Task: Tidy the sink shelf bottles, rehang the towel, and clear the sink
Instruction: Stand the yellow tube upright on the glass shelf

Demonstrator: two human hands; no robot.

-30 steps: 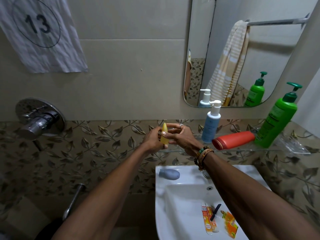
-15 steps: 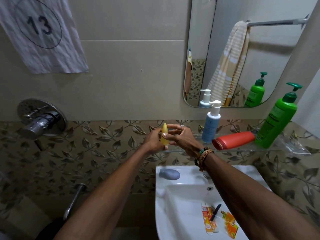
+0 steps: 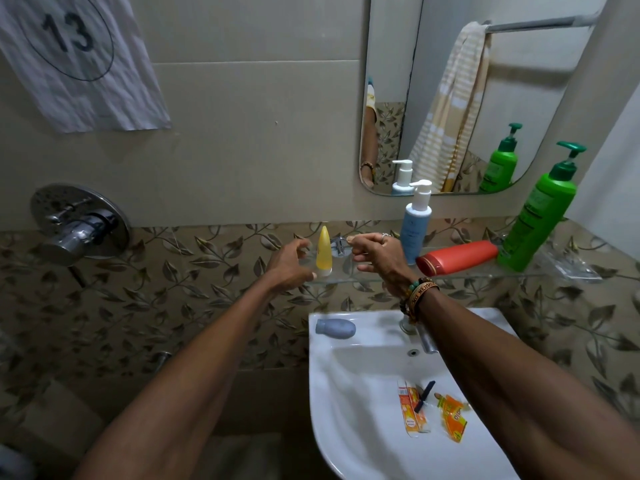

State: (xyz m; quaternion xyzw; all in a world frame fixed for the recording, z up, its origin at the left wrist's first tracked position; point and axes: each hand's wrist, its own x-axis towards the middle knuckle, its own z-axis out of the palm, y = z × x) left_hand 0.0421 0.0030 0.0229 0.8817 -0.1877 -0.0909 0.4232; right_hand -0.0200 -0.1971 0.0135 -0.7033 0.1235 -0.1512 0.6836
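On the left wall hang a creased paper sheet (image 3: 74, 57) marked 13 and, below it, a chrome shower valve (image 3: 78, 225). The left hand (image 3: 289, 268) is spread, fingers loosely bent, just beside the yellow bottle (image 3: 324, 252). The bottle stands upright by itself at the left end of the glass shelf (image 3: 485, 276). The right hand (image 3: 375, 254) is on its other side, fingers half curled and holding nothing. Together the hands bracket the bottle, probably to catch it should it tip on its narrow base.

Further right on the shelf, the blue pump bottle (image 3: 415, 226) is upright and the red bottle (image 3: 457, 258) lies on its side, likely next to be stood up. The green pump bottle (image 3: 538, 216) stands near the right end.

The mirror (image 3: 388, 98) reflects the striped towel (image 3: 450, 109) bunched at one end of its rail. On the sink (image 3: 346, 427) below, a grey bottle (image 3: 335, 329) lies at the back left corner. Torn wrappers (image 3: 452, 415) and a razor (image 3: 424, 396) lie in the basin, not yet cleared.
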